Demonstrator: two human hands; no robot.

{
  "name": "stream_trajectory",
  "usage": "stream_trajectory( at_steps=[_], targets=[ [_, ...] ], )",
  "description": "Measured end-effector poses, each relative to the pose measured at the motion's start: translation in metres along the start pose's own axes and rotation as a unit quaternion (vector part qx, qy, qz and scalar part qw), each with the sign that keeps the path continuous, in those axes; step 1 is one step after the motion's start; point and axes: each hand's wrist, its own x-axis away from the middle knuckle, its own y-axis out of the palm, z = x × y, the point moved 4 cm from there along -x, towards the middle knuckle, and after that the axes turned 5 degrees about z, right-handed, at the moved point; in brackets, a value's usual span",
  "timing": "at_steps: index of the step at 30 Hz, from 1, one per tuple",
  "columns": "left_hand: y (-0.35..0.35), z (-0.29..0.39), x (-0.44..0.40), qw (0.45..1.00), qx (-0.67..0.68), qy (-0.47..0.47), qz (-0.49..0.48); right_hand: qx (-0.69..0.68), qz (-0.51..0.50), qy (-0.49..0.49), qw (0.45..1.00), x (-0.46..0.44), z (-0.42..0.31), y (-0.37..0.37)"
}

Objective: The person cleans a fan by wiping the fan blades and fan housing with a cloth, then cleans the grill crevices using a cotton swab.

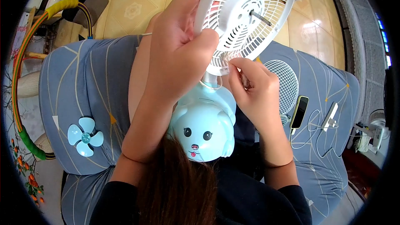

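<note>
A small desk fan stands in my lap, its light blue dog-faced base (203, 133) turned up toward me. Its white rear guard (280, 18) is tilted, with the bare metal motor shaft (261, 18) sticking out of the hub. My left hand (183, 54) is closed round the guard's left side, thumb on the rim. At the guard's lower rim, near the neck, my right hand (254, 85) pinches with thumb and forefinger; a small clear clip-like piece (224, 70) shows beside the fingertips. Exactly what the pinch holds is partly hidden.
On the grey patterned sofa (104, 66) lie a light blue fan blade (86, 137) at left and a round front grille (282, 85) at right. Farther right are a phone (299, 112), a charging cable and a white power strip (330, 116). A striped hoop (16, 79) leans at left.
</note>
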Motion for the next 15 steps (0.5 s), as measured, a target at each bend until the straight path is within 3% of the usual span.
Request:
stream_trajectory(
  at_steps=[6,8,9,11,12,14,15],
  targets=[
    [0.001,0.002,0.001,1.0,-0.007,0.0,0.002,0.008,0.006,0.003,1.0,-0.005,0.006,-0.005],
    [-0.004,-0.007,-0.014,0.98,0.014,0.164,-0.113,0.023,0.017,-0.014,0.999,-0.005,0.005,-0.006],
    [-0.022,-0.036,-0.039,0.919,0.033,0.321,-0.225,0.028,0.018,-0.022,0.999,-0.004,0.003,-0.005],
    [-0.023,-0.037,-0.038,0.912,0.032,0.338,-0.229,0.023,0.012,-0.023,0.999,-0.002,0.0,-0.003],
    [-0.006,-0.012,-0.014,0.972,0.011,0.199,-0.123,0.012,0.004,-0.017,1.0,-0.001,-0.002,-0.001],
    [-0.001,-0.005,0.002,0.998,-0.016,0.06,-0.017,-0.004,-0.007,-0.003,1.0,0.0,-0.002,0.0],
    [-0.001,-0.006,0.002,0.997,-0.022,0.068,-0.022,-0.021,-0.015,0.013,1.0,-0.002,-0.001,-0.001]
  ],
)
